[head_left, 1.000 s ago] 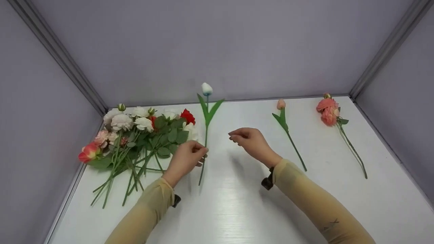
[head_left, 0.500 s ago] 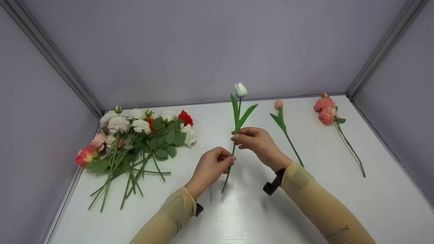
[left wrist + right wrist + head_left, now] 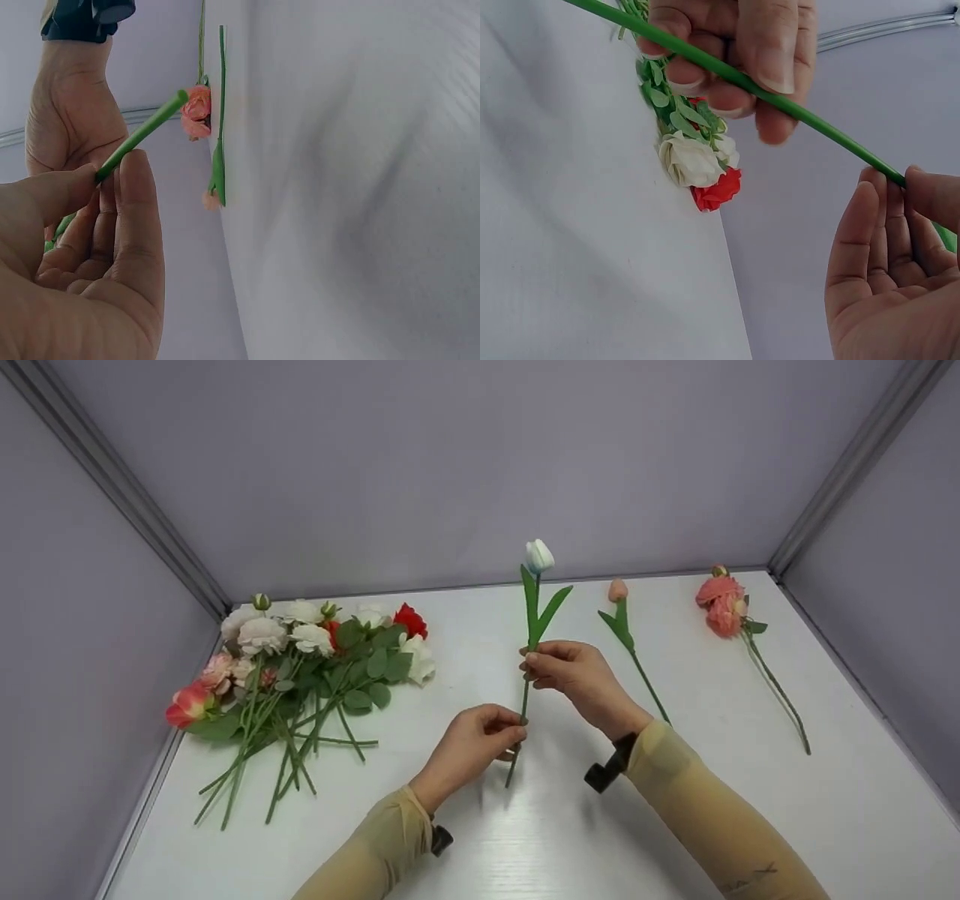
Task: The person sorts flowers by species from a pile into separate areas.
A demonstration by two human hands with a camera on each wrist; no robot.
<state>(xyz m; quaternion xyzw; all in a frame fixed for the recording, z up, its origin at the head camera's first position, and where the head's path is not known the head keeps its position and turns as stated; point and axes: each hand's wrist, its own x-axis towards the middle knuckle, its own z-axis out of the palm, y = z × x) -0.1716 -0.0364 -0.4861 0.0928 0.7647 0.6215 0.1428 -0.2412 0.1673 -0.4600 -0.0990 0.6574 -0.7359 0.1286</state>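
Observation:
A white tulip with two long green leaves is held off the table between both hands in the head view. My right hand pinches its stem just under the leaves. Lower down, my left hand pinches the same stem between thumb and fingers, the cut end poking out below. In the left wrist view the stem points toward the camera from the left fingertips. The right wrist view shows the stem running slantwise from one hand to the other.
At the left of the white table lies a heap of white, pink and red flowers, stems toward the front. On the right lie a peach tulip and a coral-pink flower stem. Grey panels wall the table in.
The left hand has brought the white tulip rightward, away from the heap. The right hand, free a second ago, has taken hold of the stem. Lately the left hand has slipped slightly lower.

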